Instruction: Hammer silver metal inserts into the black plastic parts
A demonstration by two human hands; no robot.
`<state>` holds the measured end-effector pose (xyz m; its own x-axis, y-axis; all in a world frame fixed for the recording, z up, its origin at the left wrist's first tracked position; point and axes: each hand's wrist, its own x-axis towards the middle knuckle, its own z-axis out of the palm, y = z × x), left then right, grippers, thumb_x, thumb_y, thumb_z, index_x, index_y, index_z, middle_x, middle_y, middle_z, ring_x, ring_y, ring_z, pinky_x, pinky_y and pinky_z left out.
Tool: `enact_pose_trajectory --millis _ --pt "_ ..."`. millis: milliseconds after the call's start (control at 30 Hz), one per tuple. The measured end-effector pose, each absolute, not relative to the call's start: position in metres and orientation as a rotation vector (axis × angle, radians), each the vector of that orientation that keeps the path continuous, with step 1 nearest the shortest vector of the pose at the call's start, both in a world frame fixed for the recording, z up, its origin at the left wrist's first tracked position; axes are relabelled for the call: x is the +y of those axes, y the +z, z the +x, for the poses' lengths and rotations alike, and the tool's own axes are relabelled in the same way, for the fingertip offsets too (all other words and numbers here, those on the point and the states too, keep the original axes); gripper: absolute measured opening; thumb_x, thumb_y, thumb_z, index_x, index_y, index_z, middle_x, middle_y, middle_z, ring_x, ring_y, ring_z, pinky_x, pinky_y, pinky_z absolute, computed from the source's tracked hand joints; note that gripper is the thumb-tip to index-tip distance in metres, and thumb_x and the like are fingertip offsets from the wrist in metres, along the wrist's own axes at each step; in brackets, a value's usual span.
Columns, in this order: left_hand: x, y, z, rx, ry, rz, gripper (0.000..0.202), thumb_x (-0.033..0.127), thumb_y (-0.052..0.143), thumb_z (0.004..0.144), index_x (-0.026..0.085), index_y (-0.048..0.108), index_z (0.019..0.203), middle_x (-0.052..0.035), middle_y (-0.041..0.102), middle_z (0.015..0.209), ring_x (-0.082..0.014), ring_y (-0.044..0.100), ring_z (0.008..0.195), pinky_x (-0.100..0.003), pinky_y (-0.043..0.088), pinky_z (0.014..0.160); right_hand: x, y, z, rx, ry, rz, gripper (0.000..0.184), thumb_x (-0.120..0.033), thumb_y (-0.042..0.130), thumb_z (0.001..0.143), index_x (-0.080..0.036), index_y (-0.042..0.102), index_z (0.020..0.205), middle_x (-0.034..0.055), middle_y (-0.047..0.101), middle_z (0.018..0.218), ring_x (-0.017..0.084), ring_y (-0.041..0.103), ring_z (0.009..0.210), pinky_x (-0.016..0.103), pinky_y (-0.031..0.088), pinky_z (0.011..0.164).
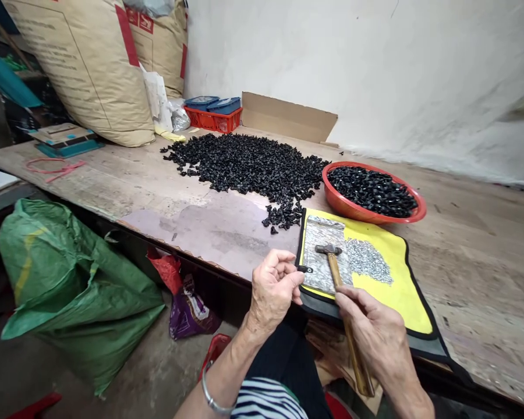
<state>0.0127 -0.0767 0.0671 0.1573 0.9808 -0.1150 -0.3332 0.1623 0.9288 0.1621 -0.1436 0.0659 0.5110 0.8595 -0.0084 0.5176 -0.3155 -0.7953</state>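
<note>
One left hand and one right hand are seen at lower centre; one small black piece is pinched by the former, one wooden-handled steel hammer is held by the latter. One round red plastic basin is counted at right, two blue plastic boxes in one red plastic crate at top centre, two tan paper sacks at upper left, and one green woven sack at lower left.

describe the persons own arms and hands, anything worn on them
The left hand and right hand are bare, with no gloves or sleeves over them. A slim silver bangle sits at the left hand's wrist, and a dark-and-white striped top shows below.
</note>
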Motion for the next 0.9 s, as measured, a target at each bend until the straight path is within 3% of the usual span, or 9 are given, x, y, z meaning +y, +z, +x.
enact_pose_trajectory --millis 67,133,267,400,600,733,900 --pt "-0.079 0.066 0.014 0.915 1.139 0.946 0.024 0.018 0.062 0.062 0.017 0.052 0.085 0.0080 0.051 0.053 -0.0074 0.049 0.035 -0.019 0.045 0.033 -0.138 0.069 0.155 -0.968 0.930 -1.786 0.041 -0.047 0.063 0.068 -0.015 0.065 0.095 0.0046 0.065 0.069 0.014 0.053 0.050 0.027 0.043 0.047" --pt "-0.081 0.064 0.016 0.907 1.104 0.972 0.024 0.019 0.061 0.063 0.018 0.052 0.085 0.0077 0.052 0.053 -0.0078 0.048 0.036 -0.020 0.045 0.032 -0.132 0.072 0.148 -0.826 1.145 -1.577 0.048 -0.046 0.066 0.068 -0.014 0.060 0.104 0.0039 0.064 0.072 0.012 0.053 0.050 0.025 0.041 0.042" --pt "-0.088 0.057 0.022 0.906 1.016 1.011 0.024 0.020 0.060 0.064 0.018 0.051 0.086 0.0070 0.053 0.053 -0.0087 0.049 0.036 -0.020 0.044 0.033 -0.129 0.069 0.140 -0.830 1.278 -1.405 0.032 -0.044 0.064 0.072 -0.014 0.060 0.084 -0.0009 0.059 0.059 0.009 0.050 0.042 0.019 0.035 0.036" --pt "-0.085 0.045 0.023 0.922 0.952 1.061 0.025 0.022 0.060 0.066 0.018 0.053 0.089 0.0071 0.053 0.053 -0.0090 0.048 0.037 -0.021 0.044 0.034 -0.129 0.059 0.142 -0.846 1.307 -1.423 0.029 -0.041 0.059 0.076 -0.014 0.055 0.066 -0.0029 0.055 0.048 0.004 0.041 0.032 0.016 0.027 0.032" --pt "-0.055 0.021 0.012 1.126 1.059 1.108 0.021 0.029 0.064 0.063 0.016 0.057 0.079 0.0059 0.051 0.052 -0.0083 0.049 0.040 -0.019 0.044 0.038 -0.066 0.094 0.202 -0.873 1.161 -1.495 0.022 -0.029 0.068 0.061 -0.013 0.055 0.054 0.0005 0.053 0.041 0.007 0.041 0.030 0.018 0.028 0.029" --pt "-0.044 0.012 0.009 1.152 1.081 0.949 0.030 0.031 0.065 0.058 0.015 0.055 0.081 0.0077 0.049 0.050 -0.0087 0.047 0.035 -0.021 0.044 0.033 -0.012 0.129 0.243 -0.823 0.910 -1.406 0.018 -0.035 0.059 0.069 -0.017 0.056 0.071 0.0026 0.063 0.063 0.009 0.055 0.050 0.019 0.043 0.044" --pt "-0.045 0.012 0.012 1.168 1.050 1.008 0.028 0.030 0.063 0.060 0.014 0.055 0.081 0.0078 0.048 0.049 -0.0072 0.045 0.033 -0.019 0.042 0.031 -0.033 0.092 0.228 -0.955 0.839 -1.542 0.019 -0.033 0.063 0.064 -0.015 0.060 0.070 0.0033 0.061 0.059 0.012 0.053 0.046 0.024 0.042 0.041"
